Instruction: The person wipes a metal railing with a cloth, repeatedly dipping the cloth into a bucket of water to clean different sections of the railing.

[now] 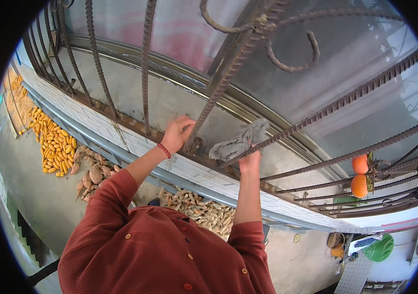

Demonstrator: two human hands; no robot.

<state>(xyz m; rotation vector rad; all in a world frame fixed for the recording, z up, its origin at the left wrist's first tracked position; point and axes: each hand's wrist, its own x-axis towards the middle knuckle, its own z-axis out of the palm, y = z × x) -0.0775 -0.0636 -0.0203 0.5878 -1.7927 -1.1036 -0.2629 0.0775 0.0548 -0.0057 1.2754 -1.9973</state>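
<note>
My left hand (pixel 178 134), with a red beaded bracelet at the wrist, is at a ribbed steel window bar (pixel 210 97). Its fingertips reach the bar's edge, and whether they grip it is hard to see. Between that bar and the bar to its right (pixel 286 134), my right hand (pixel 250 160) reaches in over the sill. It holds a crumpled grey cloth (pixel 235 142) against the concrete window sill (pixel 179 95). The right-hand bar crosses in front of the fingers and hides part of them. Behind the sill runs the metal track (pixel 185 77) of a sliding window.
Two orange persimmons (pixel 359 185) hang among the bars at right. Below, a blue-grey metal rail (pixel 95 134) follows the tiled wall (pixel 209 171). On the ground lie corn cobs (pixel 58 147), sweet potatoes (pixel 95 174) and a pale heap of produce (pixel 201 209). A curled iron scroll (pixel 293 68) juts overhead.
</note>
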